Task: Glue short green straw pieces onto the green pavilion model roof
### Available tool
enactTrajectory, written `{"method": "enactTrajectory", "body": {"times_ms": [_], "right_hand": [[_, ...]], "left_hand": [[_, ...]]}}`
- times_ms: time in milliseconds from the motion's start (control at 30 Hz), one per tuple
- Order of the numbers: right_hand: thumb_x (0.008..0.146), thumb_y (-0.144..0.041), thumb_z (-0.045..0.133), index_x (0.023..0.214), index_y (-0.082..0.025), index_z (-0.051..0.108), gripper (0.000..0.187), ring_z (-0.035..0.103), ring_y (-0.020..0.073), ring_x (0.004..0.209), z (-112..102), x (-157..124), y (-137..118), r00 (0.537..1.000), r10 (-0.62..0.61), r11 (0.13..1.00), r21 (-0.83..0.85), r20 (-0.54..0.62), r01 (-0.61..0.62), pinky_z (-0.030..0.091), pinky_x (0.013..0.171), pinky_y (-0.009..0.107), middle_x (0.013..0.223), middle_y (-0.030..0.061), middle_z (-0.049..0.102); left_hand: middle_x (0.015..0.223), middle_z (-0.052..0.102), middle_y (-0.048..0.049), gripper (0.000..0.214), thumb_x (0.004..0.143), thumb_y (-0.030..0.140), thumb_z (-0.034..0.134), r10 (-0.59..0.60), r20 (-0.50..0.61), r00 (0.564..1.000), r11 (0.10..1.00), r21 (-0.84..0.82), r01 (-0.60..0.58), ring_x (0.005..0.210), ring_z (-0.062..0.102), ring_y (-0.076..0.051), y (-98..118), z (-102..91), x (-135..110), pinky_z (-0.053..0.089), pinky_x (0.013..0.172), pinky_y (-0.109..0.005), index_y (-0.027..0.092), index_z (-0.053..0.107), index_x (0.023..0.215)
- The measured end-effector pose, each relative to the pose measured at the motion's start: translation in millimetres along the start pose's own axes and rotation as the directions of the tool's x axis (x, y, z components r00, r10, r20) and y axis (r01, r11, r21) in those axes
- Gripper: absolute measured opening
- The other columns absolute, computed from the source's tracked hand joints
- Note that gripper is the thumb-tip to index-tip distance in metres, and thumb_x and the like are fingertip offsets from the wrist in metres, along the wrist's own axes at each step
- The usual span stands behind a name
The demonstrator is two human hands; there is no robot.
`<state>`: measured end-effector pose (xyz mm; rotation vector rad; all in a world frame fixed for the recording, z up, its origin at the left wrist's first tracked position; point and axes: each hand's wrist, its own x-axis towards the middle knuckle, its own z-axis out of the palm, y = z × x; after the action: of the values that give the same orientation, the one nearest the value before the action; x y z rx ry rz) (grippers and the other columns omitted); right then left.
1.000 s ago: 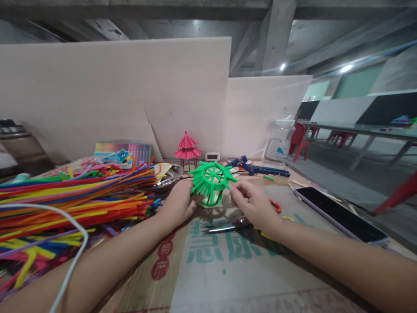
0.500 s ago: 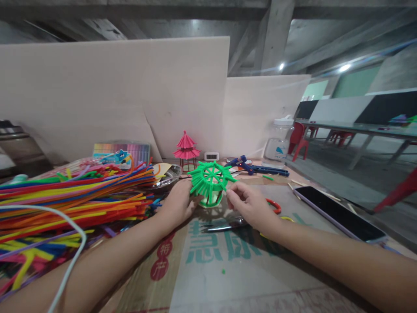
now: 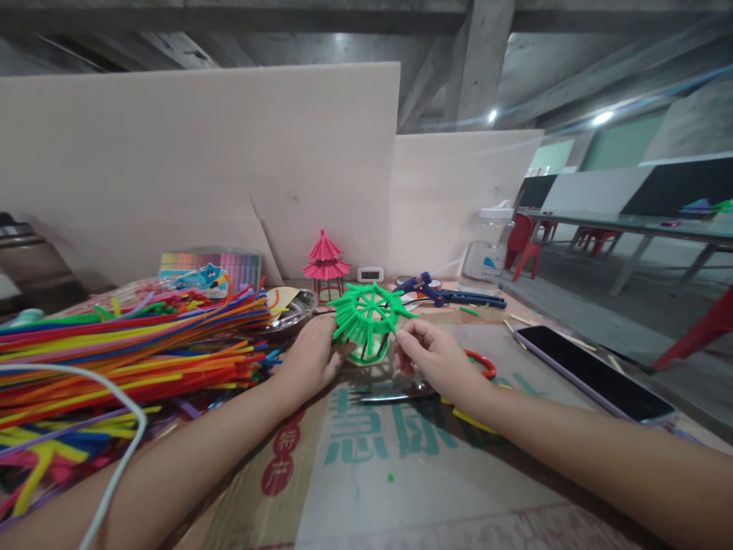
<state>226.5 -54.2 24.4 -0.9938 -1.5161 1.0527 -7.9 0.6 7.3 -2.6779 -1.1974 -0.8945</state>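
Note:
A small green model pavilion (image 3: 372, 315), its spoked roof built from fuzzy pipe cleaners, stands on the cardboard in front of me. My left hand (image 3: 314, 355) grips its left side, with the fingertips partly hidden behind the roof. On the other side, my right hand (image 3: 429, 350) is closed in a pinch at the end of a green pipe cleaner (image 3: 392, 330) on the roof's lower right edge. Below the right hand lie scissors with orange handles (image 3: 482, 362); the hand and wrist cover part of them.
Bundled coloured pipe cleaners (image 3: 131, 336) fill the left side, crossed by a white cable (image 3: 140, 428). Behind stand a pink pavilion (image 3: 326, 256), a small clock (image 3: 370, 273), blue-handled pliers (image 3: 469, 298) and a water bottle (image 3: 488, 248). A phone (image 3: 592, 373) lies right.
The view has shifted slightly. My right hand has barely moved at the roof's edge, and my left hand keeps its hold on the green pavilion.

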Motion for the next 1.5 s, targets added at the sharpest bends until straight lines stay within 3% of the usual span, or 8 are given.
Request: {"method": "enactTrajectory", "body": {"times_ms": [700, 967, 1133, 1500], "right_hand": [[0.086, -0.055, 0.065, 0.072, -0.021, 0.052, 0.039, 0.058, 0.0114, 0.05, -0.5, 1.8, 2.4, 0.999, 0.033, 0.993, 0.109, 0.024, -0.036, 0.047, 0.052, 0.024, 0.059, -0.0022, 0.065], [0.079, -0.074, 0.061, 0.077, -0.021, 0.057, 0.054, 0.057, 0.0139, 0.05, -2.8, 1.6, 0.5, 0.996, 0.091, 0.986, 0.142, -0.004, -0.089, 0.045, 0.048, 0.026, 0.058, -0.0005, 0.064], [0.084, -0.068, 0.061, 0.068, -0.021, 0.055, 0.049, 0.054, 0.0132, 0.05, -1.2, -0.7, -0.5, 0.999, 0.034, 0.999, 0.025, 0.033, -0.035, 0.042, 0.049, 0.026, 0.057, -0.0018, 0.06], [0.088, -0.052, 0.061, 0.067, -0.021, 0.055, 0.038, 0.053, 0.0113, 0.05, -0.9, -0.1, 2.5, 0.997, 0.026, 0.999, 0.046, 0.073, -0.029, 0.043, 0.051, 0.023, 0.058, -0.0025, 0.06]], "left_hand": [[0.117, 0.063, -0.0204, 0.031, 0.095, 0.037, 0.045, 0.019, -0.019, 1.0, 0.999, 0.032, -0.018, 0.114, 0.058, -0.033, -3.6, 1.0, -1.0, 0.048, 0.102, -0.053, 0.013, 0.057, 0.111], [0.124, 0.063, -0.0196, 0.031, 0.09, 0.031, 0.049, 0.019, -0.016, 1.0, 1.0, 0.018, -0.018, 0.12, 0.056, -0.034, -3.6, 0.0, 1.0, 0.046, 0.106, -0.055, 0.014, 0.06, 0.115], [0.127, 0.063, -0.0179, 0.033, 0.09, 0.03, 0.051, 0.022, -0.014, 1.0, 1.0, -0.013, -0.023, 0.122, 0.056, -0.033, -3.4, 0.1, 1.4, 0.046, 0.107, -0.055, 0.016, 0.06, 0.118], [0.124, 0.063, -0.0186, 0.03, 0.093, 0.034, 0.048, 0.021, -0.007, 1.0, 1.0, 0.009, -0.021, 0.12, 0.056, -0.033, -5.2, 1.4, -0.3, 0.045, 0.107, -0.054, 0.015, 0.06, 0.113]]}}
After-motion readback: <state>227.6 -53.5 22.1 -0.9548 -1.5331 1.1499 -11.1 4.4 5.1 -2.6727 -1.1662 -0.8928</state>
